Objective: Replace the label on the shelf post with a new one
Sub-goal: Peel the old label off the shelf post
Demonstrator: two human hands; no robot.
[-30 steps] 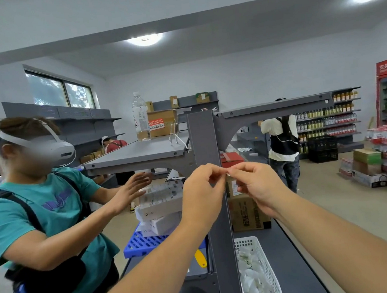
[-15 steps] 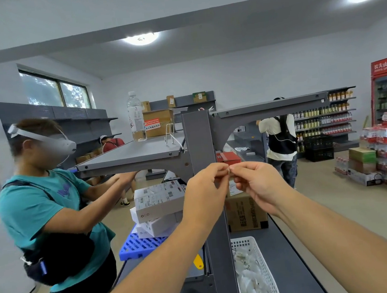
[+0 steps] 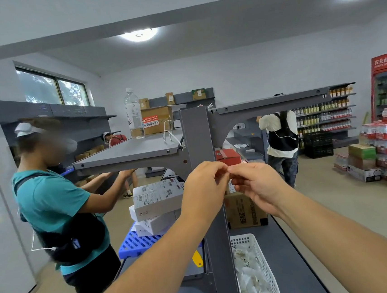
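Both hands (image 3: 234, 185) stay pinched before flat grey metal post (image 3: 196, 136)

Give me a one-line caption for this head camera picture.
Both hands, left and right, pinch something tiny together before the grey shelf post.

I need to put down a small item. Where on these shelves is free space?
The upper shelf is bare between the water bottle and its front edge. The lower shelf is free right of the white basket. Behind the basket, the cardboard box crowds it.
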